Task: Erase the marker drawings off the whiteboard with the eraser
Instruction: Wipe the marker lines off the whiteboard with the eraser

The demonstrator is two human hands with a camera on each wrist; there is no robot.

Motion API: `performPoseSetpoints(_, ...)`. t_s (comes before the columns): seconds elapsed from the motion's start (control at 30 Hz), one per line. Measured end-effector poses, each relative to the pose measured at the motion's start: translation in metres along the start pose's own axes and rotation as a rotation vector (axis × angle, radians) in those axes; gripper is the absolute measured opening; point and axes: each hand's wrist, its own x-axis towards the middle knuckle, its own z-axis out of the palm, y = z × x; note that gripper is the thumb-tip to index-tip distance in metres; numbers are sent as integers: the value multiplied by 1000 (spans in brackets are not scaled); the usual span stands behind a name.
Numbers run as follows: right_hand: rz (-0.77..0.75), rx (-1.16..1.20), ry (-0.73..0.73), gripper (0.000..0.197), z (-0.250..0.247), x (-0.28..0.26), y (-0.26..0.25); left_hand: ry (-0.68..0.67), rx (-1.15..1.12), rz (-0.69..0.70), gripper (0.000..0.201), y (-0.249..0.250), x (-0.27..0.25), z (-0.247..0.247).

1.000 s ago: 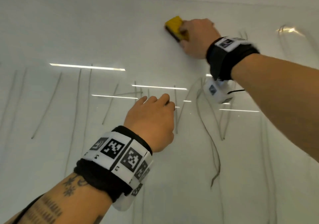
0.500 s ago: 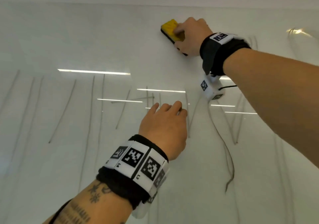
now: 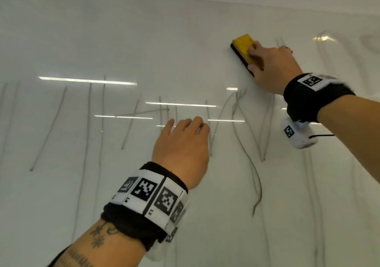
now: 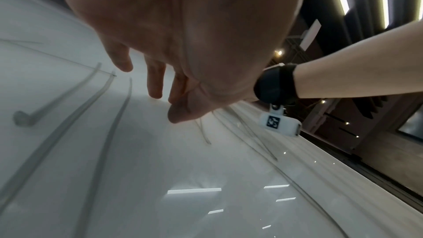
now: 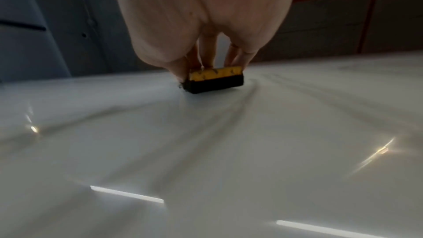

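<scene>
The whiteboard [image 3: 144, 40] fills the head view, its upper left wiped and grey marker lines [image 3: 88, 126] running down its lower half. A yellow eraser [image 3: 243, 47] with a black felt base lies flat against the board at the upper right. My right hand [image 3: 271, 67] grips it, fingers on its top and thumb at its lower edge. The right wrist view shows the eraser [image 5: 215, 80] pressed on the board [image 5: 206, 151] under my fingers. My left hand [image 3: 185, 141] leans on the board at centre with straight fingers [image 4: 155, 86] touching it, holding nothing.
More faint lines [image 3: 265, 126] and a long curling stroke [image 3: 255, 184] run below and right of the eraser. Ceiling lights reflect as bright bars [image 3: 88, 80] on the glossy board. The board's top edge [image 3: 246, 1] lies close above the eraser. A white sensor box [image 3: 298, 135] hangs under my right wrist.
My right hand has slid the eraser down and to the right across the board, toward the lines on the right. The left hand keeps its place on the board.
</scene>
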Motion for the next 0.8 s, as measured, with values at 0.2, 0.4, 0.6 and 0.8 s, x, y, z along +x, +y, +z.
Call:
performPoseSetpoints(0.2,510,2,22,42,-25,7,102,-42,49,-3,69,5,0,-6)
performPoseSetpoints(0.4,195,76,-36,46,-1,14,43,-31,72,-74,61,18,5,-10)
performPoseSetpoints(0.6,240,-30,23,45,-21,38,94,-28,1,-144,61,26,5,-18)
performPoseSetpoints(0.8,121,70,-11,40,-16,23,79,104,-20,-165,50,40,9,-28)
